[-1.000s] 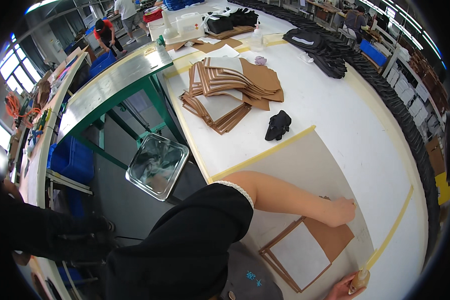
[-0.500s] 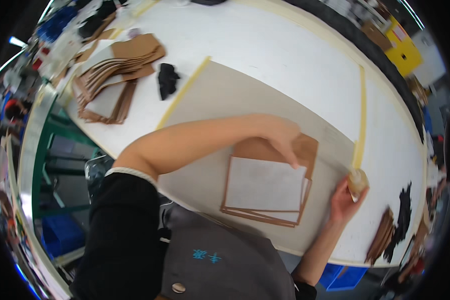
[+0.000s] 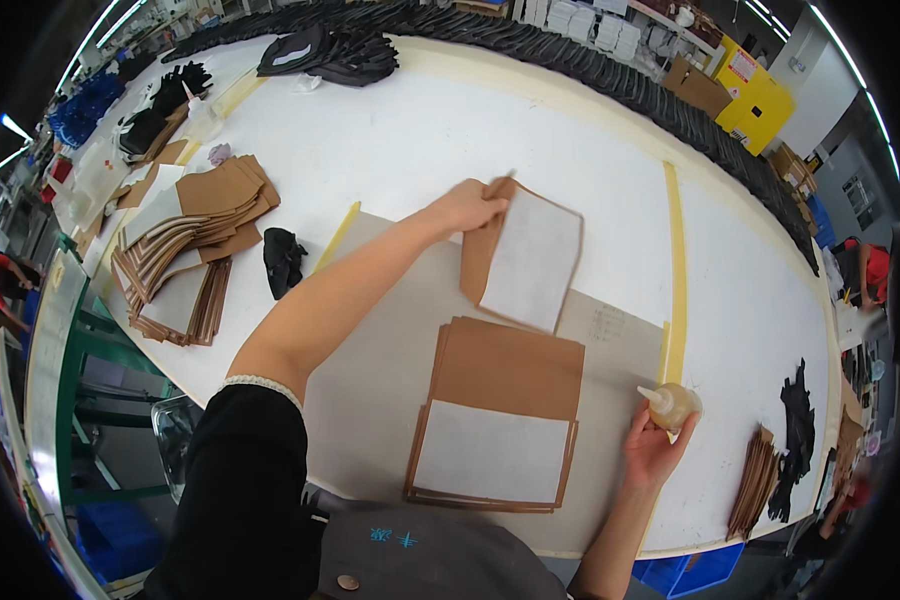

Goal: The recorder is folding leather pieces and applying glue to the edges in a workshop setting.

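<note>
My left hand (image 3: pixel 473 207) pinches the top corner of a brown leather-like panel (image 3: pixel 536 258) with a white backing sheet. It holds the panel tilted beyond a neat stack of like panels (image 3: pixel 505 372). The stack lies on a grey board (image 3: pixel 370 350) close to my body, brown upper part and white lower part showing. In my right hand (image 3: pixel 652 455), to the right of the stack, is a squeeze bottle (image 3: pixel 680 408) of yellowish liquid. Its pale nozzle points to the left and up, apart from the panels.
Fanned brown panels (image 3: pixel 185 235) pile up at the left, with a black bundle (image 3: pixel 284 262) beside them. Brown strips (image 3: pixel 753 480) and black strips (image 3: pixel 796 430) lie at the right edge. Yellow tape (image 3: pixel 676 260) crosses the white table (image 3: pixel 610 130). Black pieces (image 3: pixel 335 55) line the far side.
My left hand was over the stack; it now holds one panel, lifted up and away beyond the stack. The bottle in my right hand has tipped, its nozzle turning left.
</note>
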{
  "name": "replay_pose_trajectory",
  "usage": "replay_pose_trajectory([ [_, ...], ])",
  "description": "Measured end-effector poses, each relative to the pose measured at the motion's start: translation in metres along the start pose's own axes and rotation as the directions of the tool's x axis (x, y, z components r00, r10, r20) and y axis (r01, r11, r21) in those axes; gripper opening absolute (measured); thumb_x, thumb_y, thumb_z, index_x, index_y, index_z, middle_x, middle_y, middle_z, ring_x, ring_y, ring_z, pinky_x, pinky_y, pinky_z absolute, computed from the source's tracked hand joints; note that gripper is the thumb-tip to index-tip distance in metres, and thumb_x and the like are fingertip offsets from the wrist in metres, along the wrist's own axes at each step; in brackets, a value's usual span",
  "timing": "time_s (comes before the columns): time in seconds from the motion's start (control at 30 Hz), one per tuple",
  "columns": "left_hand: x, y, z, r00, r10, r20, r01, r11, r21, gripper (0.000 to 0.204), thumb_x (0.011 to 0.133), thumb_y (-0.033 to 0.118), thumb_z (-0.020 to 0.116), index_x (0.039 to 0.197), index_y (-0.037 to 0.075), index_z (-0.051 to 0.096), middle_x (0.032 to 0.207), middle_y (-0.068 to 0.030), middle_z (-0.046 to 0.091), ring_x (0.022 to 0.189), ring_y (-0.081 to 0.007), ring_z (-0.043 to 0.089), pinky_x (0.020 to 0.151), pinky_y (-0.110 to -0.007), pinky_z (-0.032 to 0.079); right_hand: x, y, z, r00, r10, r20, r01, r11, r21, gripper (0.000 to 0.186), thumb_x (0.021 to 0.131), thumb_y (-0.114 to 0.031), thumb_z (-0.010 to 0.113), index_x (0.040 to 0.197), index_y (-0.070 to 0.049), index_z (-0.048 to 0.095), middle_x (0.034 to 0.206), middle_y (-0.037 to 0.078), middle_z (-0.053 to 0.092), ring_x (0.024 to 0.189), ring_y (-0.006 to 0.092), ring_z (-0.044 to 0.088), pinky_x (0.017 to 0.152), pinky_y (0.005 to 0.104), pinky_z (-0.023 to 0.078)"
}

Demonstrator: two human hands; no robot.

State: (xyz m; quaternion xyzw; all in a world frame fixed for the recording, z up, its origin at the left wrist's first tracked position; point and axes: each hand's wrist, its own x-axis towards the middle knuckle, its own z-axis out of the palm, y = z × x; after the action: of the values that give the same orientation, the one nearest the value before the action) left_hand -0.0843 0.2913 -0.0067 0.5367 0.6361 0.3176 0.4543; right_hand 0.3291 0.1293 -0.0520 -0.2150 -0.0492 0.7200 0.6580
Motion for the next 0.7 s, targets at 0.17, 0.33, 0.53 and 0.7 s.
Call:
replay_pose_trajectory([
  [0.17, 0.052, -0.072, -0.082, 0.759, -0.228, -0.610, 0.153, 0.973, -0.173, 0.042, 0.090, 0.031, 0.061, 0.102, -0.009, 0.062, 0.098, -0.0202, 0.067, 0.084, -0.0290, 0.068, 0.065, -0.041, 0.056, -0.001, 0.012, 0.011, 1.000, -0.014, 0.006, 0.014, 1.000, -0.015, 0.043, 0.093, -0.039, 0.061, 0.122, -0.008, 0.056, 0.120, 0.007, 0.062, 0.108, 0.0228, 0.061, 0.091, 0.0360, 0.055],
  [0.33, 0.036, -0.080, -0.112, 0.699, -0.353, -0.622, 0.112, 0.913, -0.392, 0.051, 0.089, 0.032, 0.061, 0.119, -0.009, 0.052, 0.111, -0.0239, 0.061, 0.091, -0.0356, 0.065, 0.069, -0.044, 0.056, 0.003, 0.009, 0.004, 0.999, -0.035, -0.041, 0.034, 0.999, -0.035, 0.044, 0.093, -0.039, 0.061, 0.123, -0.007, 0.056, 0.120, 0.006, 0.062, 0.107, 0.0226, 0.061, 0.092, 0.0339, 0.055],
  [0.53, -0.025, -0.085, -0.091, 0.530, 0.384, -0.756, 0.177, 0.821, 0.542, 0.062, 0.089, 0.030, 0.060, 0.136, -0.005, 0.039, 0.126, -0.0255, 0.052, 0.128, -0.0404, 0.041, 0.105, -0.050, 0.035, 0.002, 0.009, 0.012, 0.995, -0.080, -0.054, 0.076, 0.994, -0.075, 0.045, 0.094, -0.040, 0.060, 0.124, -0.007, 0.055, 0.121, 0.006, 0.062, 0.108, 0.0224, 0.061, 0.093, 0.0328, 0.054],
  [0.7, -0.017, -0.084, -0.074, 0.828, 0.528, -0.192, -0.130, 0.513, 0.849, 0.059, 0.098, 0.039, 0.043, 0.140, -0.001, 0.038, 0.145, -0.0188, 0.040, 0.139, -0.0352, 0.030, 0.115, -0.045, 0.022, 0.003, 0.005, 0.003, 0.998, -0.042, -0.035, 0.041, 0.999, -0.032, 0.045, 0.093, -0.039, 0.060, 0.124, -0.007, 0.056, 0.122, 0.005, 0.062, 0.109, 0.0223, 0.060, 0.094, 0.0322, 0.053],
])
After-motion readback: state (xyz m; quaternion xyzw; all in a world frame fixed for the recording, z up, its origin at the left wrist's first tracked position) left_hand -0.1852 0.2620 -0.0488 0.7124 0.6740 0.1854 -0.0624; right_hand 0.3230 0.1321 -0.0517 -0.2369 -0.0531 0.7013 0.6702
